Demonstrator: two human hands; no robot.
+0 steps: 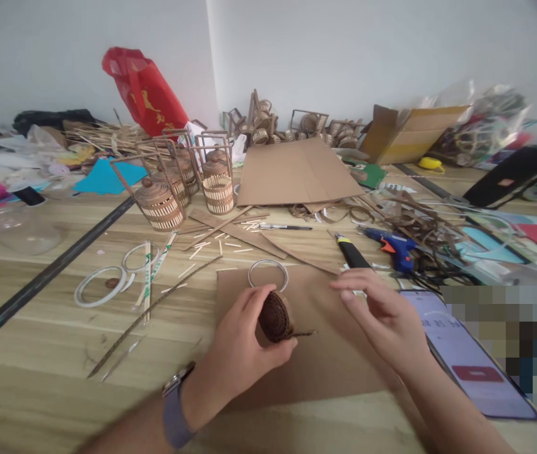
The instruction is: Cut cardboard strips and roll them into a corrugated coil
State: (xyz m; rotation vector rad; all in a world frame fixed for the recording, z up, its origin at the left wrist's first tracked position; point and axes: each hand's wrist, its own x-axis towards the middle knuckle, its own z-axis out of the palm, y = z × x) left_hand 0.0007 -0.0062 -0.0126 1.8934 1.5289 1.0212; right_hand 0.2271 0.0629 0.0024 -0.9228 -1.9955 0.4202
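My left hand (244, 343) grips a small round dark-brown coil of braided cord (274, 317) between thumb and fingers, tilted so its round face shows. A short end of the cord sticks out to the right. My right hand (384, 318) hovers to the right of it, fingers loosely bent and apart from the thumb, with nothing seen in it. Beneath both hands lies a cardboard sheet (325, 372). A white ring (268, 275) lies just beyond the coil, and a black-and-yellow cutter (351, 252) is beyond my right hand.
Several small slatted baskets (159, 203) with tall handles stand at left centre. A blue glue gun (394, 243) lies by brown strips; a phone (476, 359) is at right. White rings (100, 287), thin sticks and a long brown strip (154, 315) lie left. A cardboard piece (296, 173) lies behind.
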